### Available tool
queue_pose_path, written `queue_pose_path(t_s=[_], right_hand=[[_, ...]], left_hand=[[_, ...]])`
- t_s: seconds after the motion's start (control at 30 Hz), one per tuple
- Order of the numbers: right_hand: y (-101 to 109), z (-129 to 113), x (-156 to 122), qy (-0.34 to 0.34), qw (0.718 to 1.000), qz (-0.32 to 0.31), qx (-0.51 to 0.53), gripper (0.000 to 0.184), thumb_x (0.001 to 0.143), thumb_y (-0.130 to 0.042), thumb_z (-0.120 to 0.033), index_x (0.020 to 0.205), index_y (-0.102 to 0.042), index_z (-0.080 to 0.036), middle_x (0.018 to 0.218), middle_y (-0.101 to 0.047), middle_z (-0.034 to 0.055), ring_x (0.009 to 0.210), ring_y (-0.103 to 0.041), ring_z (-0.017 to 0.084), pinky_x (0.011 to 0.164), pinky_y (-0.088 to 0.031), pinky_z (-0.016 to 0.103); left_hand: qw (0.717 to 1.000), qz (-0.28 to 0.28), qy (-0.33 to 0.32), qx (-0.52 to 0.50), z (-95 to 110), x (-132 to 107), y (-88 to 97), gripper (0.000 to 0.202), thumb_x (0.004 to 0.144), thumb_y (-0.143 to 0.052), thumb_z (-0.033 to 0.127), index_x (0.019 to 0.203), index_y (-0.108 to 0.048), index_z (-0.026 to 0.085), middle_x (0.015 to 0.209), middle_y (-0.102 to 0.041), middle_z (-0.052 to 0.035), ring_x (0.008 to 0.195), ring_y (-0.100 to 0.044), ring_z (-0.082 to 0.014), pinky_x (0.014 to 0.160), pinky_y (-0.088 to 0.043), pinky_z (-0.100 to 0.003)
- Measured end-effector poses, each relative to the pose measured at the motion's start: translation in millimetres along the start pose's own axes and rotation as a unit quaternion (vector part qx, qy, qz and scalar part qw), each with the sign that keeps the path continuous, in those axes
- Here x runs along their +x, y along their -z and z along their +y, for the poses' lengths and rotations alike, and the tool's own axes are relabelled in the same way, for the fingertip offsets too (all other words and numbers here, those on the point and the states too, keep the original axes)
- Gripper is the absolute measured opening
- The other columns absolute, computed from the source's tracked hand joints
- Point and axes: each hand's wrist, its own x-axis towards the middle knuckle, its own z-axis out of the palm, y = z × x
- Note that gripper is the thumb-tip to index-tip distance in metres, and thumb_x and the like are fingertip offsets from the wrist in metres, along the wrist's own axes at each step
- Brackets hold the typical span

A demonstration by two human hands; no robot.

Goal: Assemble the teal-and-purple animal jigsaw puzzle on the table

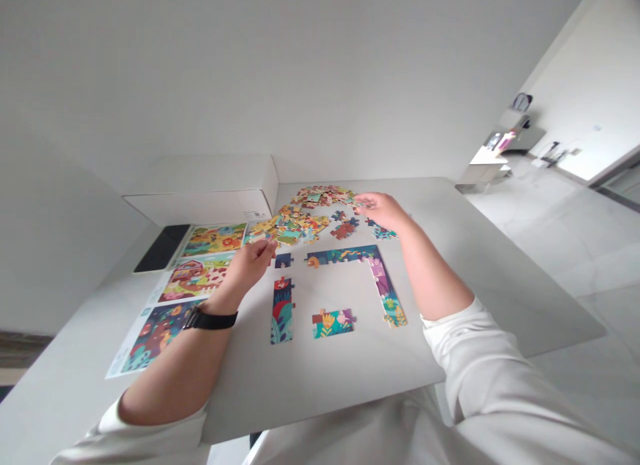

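A partly joined jigsaw lies on the grey table (490,265): a top strip (345,255), a right side strip (386,290), a left side strip (282,310) and a small joined patch (333,323). A heap of loose pieces (305,215) lies beyond it. My left hand (250,263), with a black watch on the wrist, is closed in a pinch on a puzzle piece at the heap's near left edge. My right hand (381,210) reaches over the loose pieces at the heap's right side, fingers curled down onto them; what they grip is hidden.
A printed guide sheet (187,288) with three colourful pictures lies at the left. A white box (210,188) stands at the back left, with a dark flat object (160,248) beside it. Off the table's right edge is tiled floor and distant furniture (505,148).
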Motion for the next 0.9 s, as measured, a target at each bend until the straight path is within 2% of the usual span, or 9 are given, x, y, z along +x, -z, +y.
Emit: queue_pose_path(t_s=[0.13,0.23,0.33,0.43,0.53,0.67,0.77,0.83,0.9], right_hand=[[-31,27,7,0.001,0.984,-0.067,-0.164,0.043,0.090,-0.086,-0.023,0.132,-0.082,-0.028,0.143,-0.076,0.0110,0.136,-0.070,0.028,0.125,-0.047,0.045],[-50,42,10,0.009,0.969,-0.088,-0.229,0.048,0.086,-0.093,-0.029,0.133,-0.082,-0.029,0.157,-0.065,0.0124,0.145,-0.062,0.030,0.128,-0.043,0.043],[-55,53,11,0.003,0.962,-0.110,-0.251,0.046,0.085,-0.093,-0.035,0.130,-0.083,-0.032,0.160,-0.061,0.0100,0.148,-0.059,0.030,0.128,-0.042,0.042],[-46,59,12,-0.001,0.959,-0.122,-0.256,0.042,0.082,-0.095,-0.038,0.123,-0.084,-0.032,0.158,-0.063,0.0084,0.146,-0.060,0.029,0.127,-0.042,0.041],[-29,59,11,-0.014,0.956,-0.118,-0.267,0.038,0.080,-0.096,-0.038,0.115,-0.085,-0.030,0.152,-0.066,0.0084,0.142,-0.061,0.029,0.125,-0.043,0.041],[2,62,10,-0.071,0.951,-0.063,-0.295,0.037,0.084,-0.091,-0.043,0.116,-0.085,-0.027,0.147,-0.069,0.0114,0.137,-0.062,0.033,0.120,-0.047,0.045],[19,68,10,-0.095,0.954,-0.018,-0.285,0.040,0.087,-0.087,-0.047,0.120,-0.085,-0.025,0.141,-0.071,0.0130,0.133,-0.065,0.033,0.117,-0.049,0.045],[19,69,11,-0.083,0.960,-0.011,-0.266,0.041,0.087,-0.086,-0.047,0.122,-0.084,-0.025,0.138,-0.072,0.0130,0.131,-0.066,0.031,0.116,-0.050,0.043],[10,65,13,-0.051,0.967,-0.026,-0.247,0.040,0.088,-0.087,-0.045,0.123,-0.082,-0.025,0.137,-0.072,0.0124,0.131,-0.066,0.030,0.115,-0.050,0.042]], left_hand=[[0.999,-0.007,-0.013,0.028,-3,-1,-4.3,0.046,0.096,-0.045,0.062,0.075,-0.058,0.024,0.061,-0.056,0.0000,0.060,-0.053,-0.0188,0.061,-0.034,-0.031],[0.999,-0.018,-0.025,0.037,-5,-2,-6.1,0.041,0.095,-0.047,0.058,0.078,-0.059,0.024,0.064,-0.058,0.0003,0.063,-0.054,-0.0186,0.062,-0.034,-0.030],[0.998,-0.024,-0.023,0.047,-6,-3,-7.2,0.039,0.095,-0.048,0.058,0.079,-0.060,0.024,0.064,-0.059,0.0003,0.064,-0.054,-0.0186,0.063,-0.035,-0.030],[0.998,-0.029,-0.021,0.047,-6,-4,-8.2,0.039,0.095,-0.050,0.057,0.082,-0.064,0.023,0.066,-0.062,0.0001,0.065,-0.056,-0.0189,0.063,-0.036,-0.029],[0.998,-0.035,-0.029,0.041,-5,-5,-8.7,0.039,0.096,-0.051,0.057,0.083,-0.065,0.023,0.069,-0.066,-0.0003,0.066,-0.058,-0.0190,0.064,-0.038,-0.029],[0.999,-0.030,-0.028,0.034,-6,-5,-8.5,0.039,0.096,-0.052,0.058,0.087,-0.068,0.023,0.071,-0.069,-0.0006,0.066,-0.060,-0.0191,0.064,-0.039,-0.029],[0.999,-0.019,-0.024,0.021,-11,-3,-8.6,0.038,0.096,-0.053,0.057,0.093,-0.071,0.024,0.071,-0.069,-0.0006,0.065,-0.061,-0.0192,0.064,-0.040,-0.029],[1.000,-0.010,-0.027,-0.002,-14,2,-8.9,0.037,0.096,-0.055,0.057,0.099,-0.072,0.024,0.074,-0.070,-0.0009,0.066,-0.062,-0.0192,0.064,-0.042,-0.029],[0.999,-0.002,-0.037,-0.032,-14,8,-9.0,0.037,0.096,-0.057,0.055,0.107,-0.072,0.023,0.076,-0.070,-0.0012,0.067,-0.063,-0.0193,0.064,-0.043,-0.029]])
